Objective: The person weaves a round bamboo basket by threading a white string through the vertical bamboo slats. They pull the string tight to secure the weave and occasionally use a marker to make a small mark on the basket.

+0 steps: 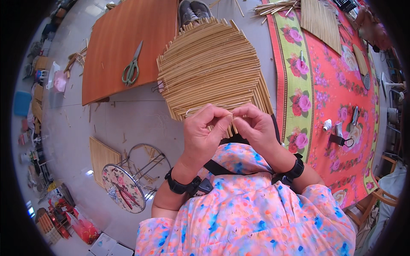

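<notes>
A roughly round mat of straw-coloured reed stalks [211,64] lies before me, its stalks side by side and their ends uneven. Over its near edge, my left hand [203,131] and my right hand [259,131] meet with thumbs and forefingers pinched together. Whatever sits between the fingertips is too small to make out. By my left hand, a pale strand [197,109] runs along the near stalks. A binder clip [157,86] is at the mat's left edge.
Green-handled scissors [131,70] lie on an orange-brown board [111,47] to the left. Below it stands a round stool [124,187] with red-handled pliers on top. On the right, a floral-covered table [324,98] bears reed pieces [322,25] and small tools.
</notes>
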Motion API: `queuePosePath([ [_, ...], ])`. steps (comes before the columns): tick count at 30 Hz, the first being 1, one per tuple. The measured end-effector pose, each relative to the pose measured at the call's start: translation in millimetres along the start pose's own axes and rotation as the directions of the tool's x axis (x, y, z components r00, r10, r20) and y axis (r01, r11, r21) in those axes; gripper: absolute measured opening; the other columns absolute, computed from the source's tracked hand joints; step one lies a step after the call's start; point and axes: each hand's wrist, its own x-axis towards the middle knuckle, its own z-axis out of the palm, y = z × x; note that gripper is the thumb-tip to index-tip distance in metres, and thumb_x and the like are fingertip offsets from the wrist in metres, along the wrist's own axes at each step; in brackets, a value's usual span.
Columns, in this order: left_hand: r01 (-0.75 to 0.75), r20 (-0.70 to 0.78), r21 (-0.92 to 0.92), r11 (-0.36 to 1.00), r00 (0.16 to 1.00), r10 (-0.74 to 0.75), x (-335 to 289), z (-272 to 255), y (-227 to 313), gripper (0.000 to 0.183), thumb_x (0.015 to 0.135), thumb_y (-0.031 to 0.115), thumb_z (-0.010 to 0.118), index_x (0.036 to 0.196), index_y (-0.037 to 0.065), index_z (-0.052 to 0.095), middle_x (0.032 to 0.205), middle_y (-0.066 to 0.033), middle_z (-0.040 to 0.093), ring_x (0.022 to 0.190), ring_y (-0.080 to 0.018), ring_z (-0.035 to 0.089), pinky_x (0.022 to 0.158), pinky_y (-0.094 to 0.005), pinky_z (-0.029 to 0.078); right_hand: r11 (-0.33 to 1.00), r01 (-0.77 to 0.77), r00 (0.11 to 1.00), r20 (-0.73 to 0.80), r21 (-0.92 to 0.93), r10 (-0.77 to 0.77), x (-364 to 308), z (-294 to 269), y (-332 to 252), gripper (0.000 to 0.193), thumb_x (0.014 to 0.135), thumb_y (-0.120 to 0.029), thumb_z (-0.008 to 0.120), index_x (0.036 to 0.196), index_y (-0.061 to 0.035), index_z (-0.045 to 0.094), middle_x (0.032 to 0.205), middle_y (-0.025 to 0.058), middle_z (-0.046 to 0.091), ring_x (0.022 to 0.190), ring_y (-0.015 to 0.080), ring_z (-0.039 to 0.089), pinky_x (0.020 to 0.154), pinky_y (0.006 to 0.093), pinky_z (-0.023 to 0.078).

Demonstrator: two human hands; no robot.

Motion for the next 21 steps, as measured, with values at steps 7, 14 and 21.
queuePosePath([
  [7, -0.014, -0.015, -0.004, 1.0, 1.0, 0.014, 0.4, 0.5, 1.0, 0.005, 0.089, 0.002, 0.071, 0.092, -0.002, 0.07, 0.081, -0.0044, 0.065, 0.067, -0.008, 0.061, 0.059, -0.0222, 0.049, 0.923, 0.127, 0.991, 0.074, -0.363, -0.107, 5.1, 0.4, -6.4, 0.009, 0.083, -0.003, 0.077, 0.088, 0.0021, 0.071, 0.08, 0.0048, 0.061, 0.074, 0.0124, 0.059, 0.064, 0.0273, 0.048],
  [14, -0.097, -0.073, 0.112, 0.989, 0.992, 0.106, 1.2, 2.5, 6.1, 0.007, 0.088, 0.001, 0.072, 0.094, -0.001, 0.072, 0.081, -0.0062, 0.067, 0.067, -0.0104, 0.062, 0.06, -0.024, 0.049, 0.948, 0.114, 0.993, -0.007, -0.297, -0.122, 3.4, 1.3, -2.9, 0.007, 0.084, -0.003, 0.075, 0.085, 0.0019, 0.07, 0.08, 0.0043, 0.061, 0.072, 0.0105, 0.058, 0.062, 0.0256, 0.046],
  [21, -0.253, -0.028, 0.317, 0.914, 0.961, 0.276, 3.7, 4.9, 8.2, 0.009, 0.091, 0.006, 0.073, 0.094, -0.003, 0.072, 0.079, -0.0025, 0.063, 0.065, -0.0064, 0.056, 0.057, -0.0214, 0.045, 0.968, 0.128, 0.99, -0.031, -0.216, -0.138, 2.3, 1.9, -4.3, 0.005, 0.086, -0.001, 0.074, 0.087, 0.002, 0.07, 0.084, 0.0033, 0.061, 0.075, 0.0086, 0.057, 0.064, 0.0234, 0.046],
])
